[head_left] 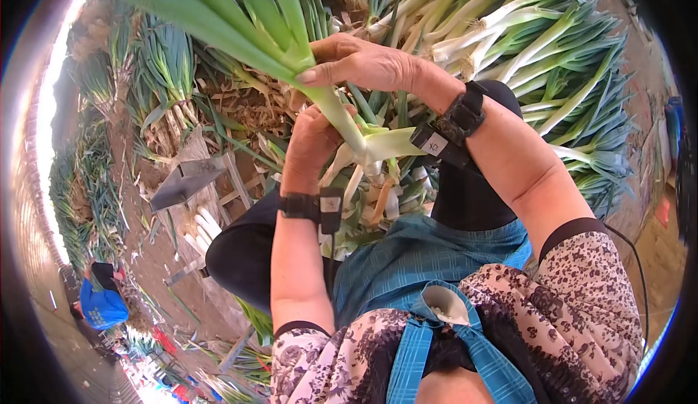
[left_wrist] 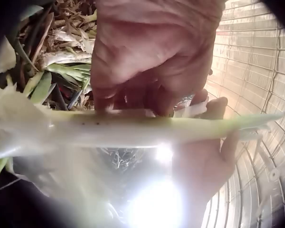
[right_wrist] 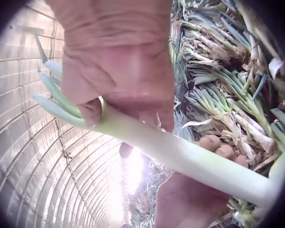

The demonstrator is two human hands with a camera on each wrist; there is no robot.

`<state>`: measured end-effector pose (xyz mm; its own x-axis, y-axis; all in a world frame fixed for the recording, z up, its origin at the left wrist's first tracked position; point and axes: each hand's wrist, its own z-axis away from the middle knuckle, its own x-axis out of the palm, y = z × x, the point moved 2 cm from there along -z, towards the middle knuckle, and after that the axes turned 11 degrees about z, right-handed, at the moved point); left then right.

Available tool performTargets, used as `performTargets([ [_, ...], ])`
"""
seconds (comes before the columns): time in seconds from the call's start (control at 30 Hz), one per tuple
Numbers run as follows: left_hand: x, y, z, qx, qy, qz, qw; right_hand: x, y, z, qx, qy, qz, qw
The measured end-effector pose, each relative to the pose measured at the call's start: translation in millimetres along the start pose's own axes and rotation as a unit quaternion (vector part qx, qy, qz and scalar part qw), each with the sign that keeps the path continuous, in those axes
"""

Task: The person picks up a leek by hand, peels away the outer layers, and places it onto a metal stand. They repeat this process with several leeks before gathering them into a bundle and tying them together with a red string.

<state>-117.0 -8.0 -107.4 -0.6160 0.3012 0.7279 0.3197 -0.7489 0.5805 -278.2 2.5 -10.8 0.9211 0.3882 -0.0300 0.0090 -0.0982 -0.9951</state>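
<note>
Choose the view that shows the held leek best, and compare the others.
Head view: the leek shows from green leaves to pale stalk, gripped by left hand and right hand. Wrist views show only short stretches of stalk, the left glare-washed.

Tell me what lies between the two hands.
A short bare stretch of leek stalk runs from the right hand to the left hand, clearest in the right wrist view.

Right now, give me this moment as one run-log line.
left hand: grips leek at white stalk | right hand: grips it near the leaves | behind: leek piles
</note>
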Motion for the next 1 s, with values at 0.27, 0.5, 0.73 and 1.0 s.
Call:
performTargets([
  [0.27, 1, -12, -9, -0.075, -0.025, -0.028, 0.996, 17, -12, 2, 0.015, -0.022, -0.114, 0.993],
  [0.5, 8, -21, 17, 0.017, -0.128, 0.165, 0.978, 13, -6, 3, -0.025, -0.02, -0.149, 0.988],
  [0.73, 14, -24, -8, -0.133, 0.002, -0.139, 0.981, 36, -16, 18, -0.018, -0.056, -0.173, 0.983],
  [1.0, -181, -123, 27, -0.019, 0.014, -0.838, 0.546, -12, -25, 8, -0.055, 0.17, -0.147, 0.973],
])
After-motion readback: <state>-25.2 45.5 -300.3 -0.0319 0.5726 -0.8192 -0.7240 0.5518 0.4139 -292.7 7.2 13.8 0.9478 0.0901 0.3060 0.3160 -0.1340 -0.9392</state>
